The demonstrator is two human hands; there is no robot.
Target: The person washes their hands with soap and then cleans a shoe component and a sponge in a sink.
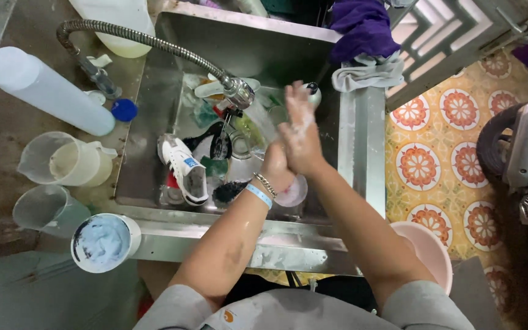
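Observation:
My two hands are pressed together over the steel sink, both covered in white soap foam. My right hand lies flat against my left hand, fingers pointing up; neither holds anything. My left wrist wears a light blue band and a chain bracelet. The flexible metal faucet ends just left of my hands, with water running from it. Below in the sink lie a white and black sneaker, a black brush, glassware and a small pink bowl.
On the counter at left stand a clear squeeze bottle, two translucent measuring jugs, a blue cap and a tub of blue-white paste. Purple and grey cloths hang at the sink's back right. A pink basin and a motorbike are on the tiled floor.

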